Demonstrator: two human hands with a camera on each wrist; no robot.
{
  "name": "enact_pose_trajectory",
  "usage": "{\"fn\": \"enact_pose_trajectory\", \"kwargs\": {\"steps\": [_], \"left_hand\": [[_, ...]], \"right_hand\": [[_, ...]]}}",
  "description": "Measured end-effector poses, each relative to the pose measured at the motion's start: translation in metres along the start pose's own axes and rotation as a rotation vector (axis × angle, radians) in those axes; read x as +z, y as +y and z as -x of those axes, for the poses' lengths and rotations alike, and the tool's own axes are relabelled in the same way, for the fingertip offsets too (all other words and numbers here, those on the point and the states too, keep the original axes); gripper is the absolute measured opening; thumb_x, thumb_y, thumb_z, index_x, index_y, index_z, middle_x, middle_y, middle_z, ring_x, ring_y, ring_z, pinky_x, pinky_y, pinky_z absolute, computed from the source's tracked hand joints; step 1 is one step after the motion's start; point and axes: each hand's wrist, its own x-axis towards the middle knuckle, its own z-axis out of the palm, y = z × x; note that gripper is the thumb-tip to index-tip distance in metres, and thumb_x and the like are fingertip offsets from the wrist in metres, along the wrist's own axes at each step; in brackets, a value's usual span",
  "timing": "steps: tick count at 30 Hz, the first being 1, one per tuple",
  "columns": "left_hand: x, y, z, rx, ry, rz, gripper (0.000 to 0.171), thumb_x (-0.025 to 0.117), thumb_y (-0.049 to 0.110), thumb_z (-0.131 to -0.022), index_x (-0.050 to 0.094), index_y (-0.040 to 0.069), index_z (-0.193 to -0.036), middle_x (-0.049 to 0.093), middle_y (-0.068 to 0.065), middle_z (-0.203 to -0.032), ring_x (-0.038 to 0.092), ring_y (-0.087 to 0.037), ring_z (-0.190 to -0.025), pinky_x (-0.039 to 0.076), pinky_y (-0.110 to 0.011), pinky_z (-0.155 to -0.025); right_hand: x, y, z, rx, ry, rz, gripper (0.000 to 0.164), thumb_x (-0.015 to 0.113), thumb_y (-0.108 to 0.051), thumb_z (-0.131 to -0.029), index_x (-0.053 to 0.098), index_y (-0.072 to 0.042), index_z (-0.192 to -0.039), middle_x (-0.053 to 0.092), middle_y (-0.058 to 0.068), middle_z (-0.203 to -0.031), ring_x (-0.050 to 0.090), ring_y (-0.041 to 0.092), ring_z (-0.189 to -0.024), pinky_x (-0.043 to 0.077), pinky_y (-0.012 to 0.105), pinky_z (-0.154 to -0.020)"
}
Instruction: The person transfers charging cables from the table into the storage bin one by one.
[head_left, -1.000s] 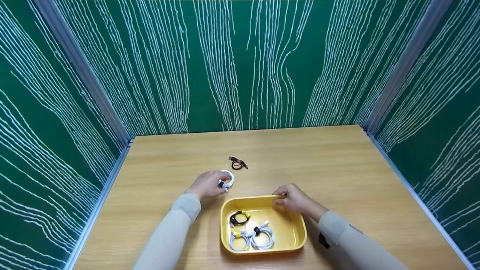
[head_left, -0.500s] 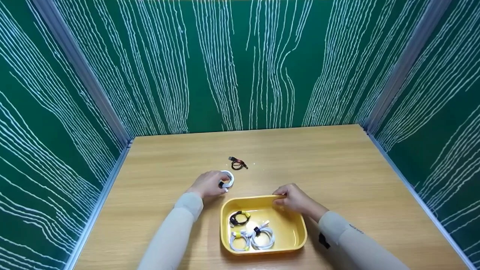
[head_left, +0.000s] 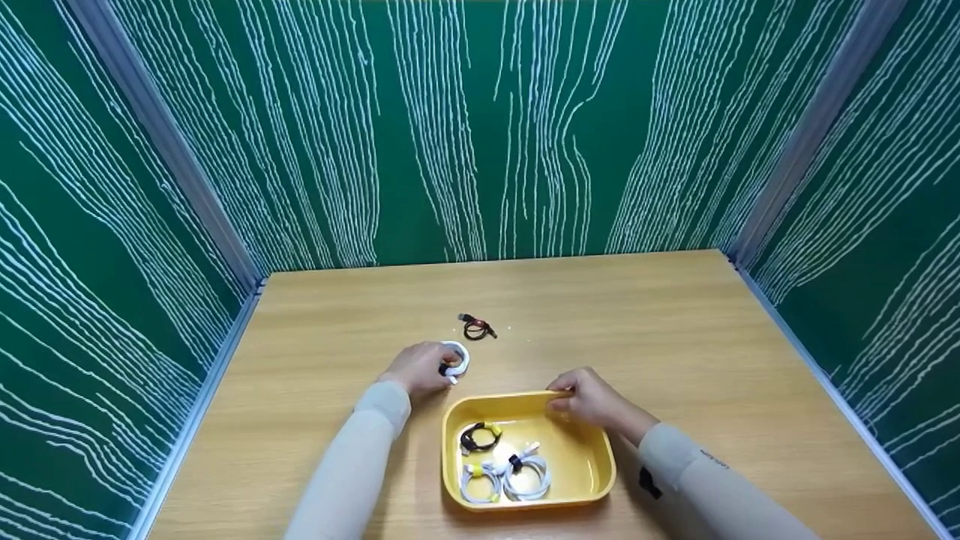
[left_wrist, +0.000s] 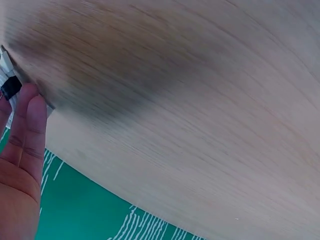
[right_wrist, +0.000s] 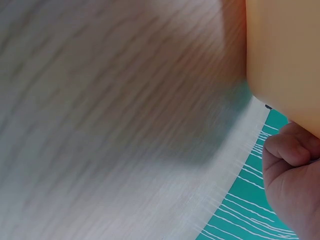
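My left hand (head_left: 420, 367) pinches a coiled white cable (head_left: 463, 361) at the tabletop, left of the bin's far edge. A black strap (left_wrist: 11, 87) binds that coil in the left wrist view, with the fingers right beside it. On the other side, my right hand (head_left: 590, 399) grips the far right rim of a yellow plastic bin (head_left: 525, 505). In the right wrist view its curled fingers (right_wrist: 287, 150) show under the bin's wall (right_wrist: 287, 55). Inside the bin lie a black cable coil (head_left: 471, 439) and two white cable coils, one with a yellow strap (head_left: 475, 469) and one with a black strap (head_left: 514, 461).
A small black cable (head_left: 475, 328) with a red tie lies behind the left hand. The wooden table (head_left: 337, 300) is enclosed by green panels (head_left: 420, 225) with white lines. Something black (head_left: 649, 482) shows under the right sleeve.
The left forearm has shifted slightly to the right, while the left hand stays at the white cable coil. The right hand and bin have not visibly moved.
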Motion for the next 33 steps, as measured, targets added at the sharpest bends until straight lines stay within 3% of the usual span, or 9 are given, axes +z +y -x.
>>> {"fn": "enact_pose_trajectory", "kwargs": {"steps": [10,16,27,33], "left_hand": [[0.0027,-0.0039,-0.0048,0.092,-0.001,0.006,0.006,0.082,0.009,-0.089,0.076,0.010,-0.091,0.072,-0.008,-0.089,0.058,-0.024,-0.086,0.053,-0.048,-0.087],[0.0029,-0.0012,-0.0032,0.082,-0.003,0.028,0.005,0.080,0.006,-0.090,0.076,0.007,-0.089,0.072,-0.009,-0.088,0.055,-0.023,-0.084,0.050,-0.045,-0.083],[0.0041,0.0019,-0.0014,0.073,0.031,0.052,0.004,0.081,0.008,-0.092,0.080,0.010,-0.089,0.077,-0.008,-0.091,0.065,-0.026,-0.088,0.056,-0.050,-0.090],[0.0050,-0.0002,-0.0014,0.096,0.018,0.026,0.006,0.083,0.012,-0.091,0.079,0.009,-0.087,0.070,-0.004,-0.082,0.056,-0.021,-0.081,0.053,-0.047,-0.084]], "right_hand": [[-0.0008,0.0008,-0.0015,-0.031,0.002,0.010,0.010,0.080,0.006,-0.087,0.084,0.001,-0.095,0.080,0.016,-0.094,0.068,0.013,-0.085,0.058,0.022,-0.076],[0.0001,-0.0001,0.0000,-0.006,0.000,0.014,0.011,0.079,0.007,-0.088,0.084,0.001,-0.095,0.080,0.014,-0.095,0.068,0.014,-0.086,0.059,0.022,-0.077],[0.0003,-0.0015,0.0002,0.002,0.009,0.017,0.010,0.080,0.006,-0.088,0.084,0.000,-0.096,0.080,0.014,-0.095,0.069,0.014,-0.085,0.059,0.022,-0.077],[-0.0002,-0.0018,0.0008,-0.014,0.006,0.020,0.008,0.079,0.005,-0.089,0.084,0.000,-0.094,0.081,0.016,-0.098,0.070,0.016,-0.089,0.057,0.022,-0.076]]}}
